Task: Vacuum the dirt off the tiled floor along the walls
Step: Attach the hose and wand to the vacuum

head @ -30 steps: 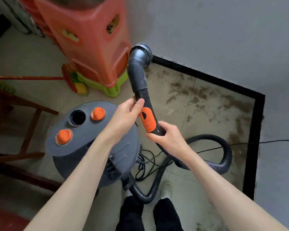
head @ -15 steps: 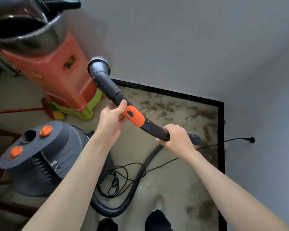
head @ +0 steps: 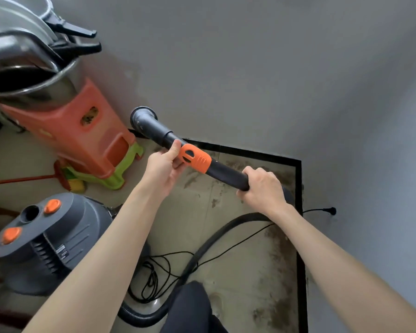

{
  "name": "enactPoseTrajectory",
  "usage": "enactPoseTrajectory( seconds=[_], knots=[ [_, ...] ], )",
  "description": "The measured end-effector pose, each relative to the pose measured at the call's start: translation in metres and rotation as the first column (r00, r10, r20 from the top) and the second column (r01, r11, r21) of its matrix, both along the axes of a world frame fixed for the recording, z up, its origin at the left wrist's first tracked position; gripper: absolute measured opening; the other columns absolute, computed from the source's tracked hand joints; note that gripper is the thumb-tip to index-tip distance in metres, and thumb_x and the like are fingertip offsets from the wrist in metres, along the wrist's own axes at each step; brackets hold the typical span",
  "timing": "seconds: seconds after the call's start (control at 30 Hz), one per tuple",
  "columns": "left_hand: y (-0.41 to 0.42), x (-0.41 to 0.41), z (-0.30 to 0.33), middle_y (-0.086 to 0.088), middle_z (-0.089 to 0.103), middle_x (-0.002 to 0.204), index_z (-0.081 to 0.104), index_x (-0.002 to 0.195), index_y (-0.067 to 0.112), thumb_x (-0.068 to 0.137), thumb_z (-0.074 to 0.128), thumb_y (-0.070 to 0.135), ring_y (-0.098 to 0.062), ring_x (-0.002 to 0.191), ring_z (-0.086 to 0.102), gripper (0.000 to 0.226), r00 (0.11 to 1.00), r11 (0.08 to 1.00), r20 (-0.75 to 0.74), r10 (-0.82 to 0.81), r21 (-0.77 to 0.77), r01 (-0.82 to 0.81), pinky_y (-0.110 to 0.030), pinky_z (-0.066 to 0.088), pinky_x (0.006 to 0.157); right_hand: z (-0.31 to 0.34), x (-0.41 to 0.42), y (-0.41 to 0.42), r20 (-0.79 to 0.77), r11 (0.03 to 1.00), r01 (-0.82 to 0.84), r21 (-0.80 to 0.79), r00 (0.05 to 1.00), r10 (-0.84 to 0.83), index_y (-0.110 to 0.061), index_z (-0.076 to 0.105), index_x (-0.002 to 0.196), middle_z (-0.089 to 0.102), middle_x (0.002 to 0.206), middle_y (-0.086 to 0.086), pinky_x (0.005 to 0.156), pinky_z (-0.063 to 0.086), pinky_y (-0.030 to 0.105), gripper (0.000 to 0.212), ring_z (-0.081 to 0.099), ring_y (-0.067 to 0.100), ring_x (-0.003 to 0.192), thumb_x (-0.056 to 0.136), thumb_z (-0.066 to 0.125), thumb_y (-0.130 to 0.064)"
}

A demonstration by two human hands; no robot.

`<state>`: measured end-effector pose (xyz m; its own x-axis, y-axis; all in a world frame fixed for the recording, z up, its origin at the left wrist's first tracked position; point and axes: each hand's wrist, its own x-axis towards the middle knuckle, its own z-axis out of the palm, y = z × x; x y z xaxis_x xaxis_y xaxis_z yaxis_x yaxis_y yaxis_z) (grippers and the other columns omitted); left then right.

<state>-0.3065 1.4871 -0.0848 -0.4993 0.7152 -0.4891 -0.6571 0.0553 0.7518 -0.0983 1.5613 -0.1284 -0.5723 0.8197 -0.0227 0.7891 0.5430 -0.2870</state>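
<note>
I hold a black vacuum wand (head: pixel 222 171) with an orange slider (head: pixel 194 158) raised in front of me. My left hand (head: pixel 163 168) grips the wand just beside the orange slider, thumb on top. At the wand's lower end my right hand (head: pixel 262 189) is wrapped around it. Its round nozzle (head: pixel 142 118) points up at the grey wall, off the floor. A ribbed black hose (head: pixel 202 255) loops down to the grey canister vacuum (head: pixel 51 243) at lower left. Brown dirt (head: pixel 277 239) lies on the beige tiles along the black skirting (head: pixel 299 212).
An orange plastic stool (head: pixel 82 138) on a green one stands at the wall, with steel pots (head: pixel 22 58) on top. A broom (head: pixel 65 179) lies beside it. A thin black power cord (head: pixel 163 267) tangles on the floor and runs to a wall plug (head: pixel 332 211). My dark-trousered leg (head: pixel 192 308) is below.
The wand has swung from nearly upright to lying across my view, nozzle now up-left by the wall. My view has tilted upward and both hands moved up with the wand.
</note>
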Motion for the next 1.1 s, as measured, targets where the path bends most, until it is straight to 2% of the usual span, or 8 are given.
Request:
enactPoseTrajectory(
  seconds=[0.1,0.27,0.37,0.5,0.7,0.8,0.97,1.1],
  knots=[
    [0.011,0.001,0.004,-0.009,0.072,0.077,0.059,0.092,-0.001,0.095,0.054,0.015,-0.016,0.068,0.071,0.017,0.999,1.0,0.042,0.021,-0.021,-0.02,-0.027,0.058,0.061,0.013,0.002,0.011,0.061,1.0,-0.007,-0.005,0.998,0.007,-0.017,0.058,0.107,0.065,0.099,0.007,0.071,0.032,0.029,0.029,0.061,0.03,0.092,0.084,0.062,-0.033],
    [0.025,-0.004,-0.006,-0.007,0.072,0.069,0.06,0.089,-0.001,0.096,0.053,0.014,-0.015,0.064,0.071,0.018,0.997,0.999,0.077,0.013,-0.031,-0.01,-0.026,0.057,0.058,0.006,-0.005,0.015,0.096,0.995,-0.019,-0.102,0.995,0.029,-0.017,0.055,0.105,0.068,0.101,0.007,0.073,0.038,0.031,0.025,0.063,0.029,0.093,0.085,0.059,-0.032],
    [0.035,-0.012,-0.021,-0.011,0.071,0.076,0.059,0.091,-0.001,0.097,0.051,0.015,-0.018,0.07,0.07,0.019,0.994,0.999,0.113,0.0,-0.051,0.006,-0.029,0.058,0.062,-0.01,-0.012,0.019,0.107,0.977,-0.033,-0.209,0.993,0.057,-0.021,0.048,0.097,0.068,0.1,0.005,0.075,0.046,0.03,0.02,0.064,0.026,0.09,0.086,0.06,-0.031],
    [0.058,-0.029,-0.044,-0.014,0.067,0.087,0.057,0.095,-0.002,0.099,0.048,0.016,-0.02,0.078,0.067,0.02,0.992,0.996,0.122,-0.042,-0.075,0.051,-0.031,0.058,0.071,-0.032,-0.027,0.04,0.136,0.963,-0.025,-0.267,0.989,0.063,-0.021,0.05,0.098,0.068,0.099,0.003,0.081,0.053,0.035,0.022,0.065,0.024,0.089,0.087,0.061,-0.035],
    [0.106,-0.079,-0.077,-0.014,0.067,0.089,0.056,0.098,-0.002,0.1,0.047,0.015,-0.018,0.072,0.07,0.02,0.983,0.986,0.166,-0.084,-0.13,0.107,-0.027,0.057,0.059,-0.055,-0.076,0.087,0.224,0.945,0.041,-0.325,0.974,0.035,-0.024,0.045,0.096,0.068,0.099,0.002,0.081,0.053,0.034,0.021,0.064,0.025,0.089,0.087,0.06,-0.036],
    [0.137,-0.117,-0.091,-0.014,0.067,0.092,0.055,0.101,-0.002,0.1,0.047,0.015,-0.018,0.074,0.07,0.019,0.979,0.975,0.183,-0.088,-0.187,0.122,-0.026,0.057,0.058,-0.063,-0.114,0.116,0.269,0.931,0.075,-0.358,0.963,0.026,-0.02,0.052,0.101,0.069,0.1,0.003,0.083,0.053,0.036,0.023,0.065,0.026,0.09,0.086,0.06,-0.036],
    [0.194,-0.168,-0.106,-0.011,0.067,0.092,0.052,0.114,-0.002,0.1,0.047,0.017,-0.016,0.074,0.069,0.024,0.986,0.967,0.101,-0.133,-0.207,0.151,-0.025,0.056,0.057,-0.082,-0.167,0.154,0.211,0.888,0.154,-0.432,0.975,-0.067,-0.017,0.056,0.103,0.067,0.099,0.003,0.084,0.054,0.039,0.027,0.063,0.026,0.091,0.084,0.063,-0.035],
    [0.219,-0.186,-0.112,-0.009,0.066,0.096,0.053,0.106,0.002,0.099,0.05,0.021,-0.016,0.081,0.068,0.02,0.99,0.965,0.045,-0.134,-0.22,0.141,-0.026,0.056,0.062,-0.089,-0.187,0.168,0.13,0.837,0.188,-0.513,0.981,-0.141,-0.018,0.058,0.098,0.066,0.092,0.001,0.078,0.055,0.037,0.024,0.063,0.025,0.086,0.081,0.067,-0.032]
  ],
)
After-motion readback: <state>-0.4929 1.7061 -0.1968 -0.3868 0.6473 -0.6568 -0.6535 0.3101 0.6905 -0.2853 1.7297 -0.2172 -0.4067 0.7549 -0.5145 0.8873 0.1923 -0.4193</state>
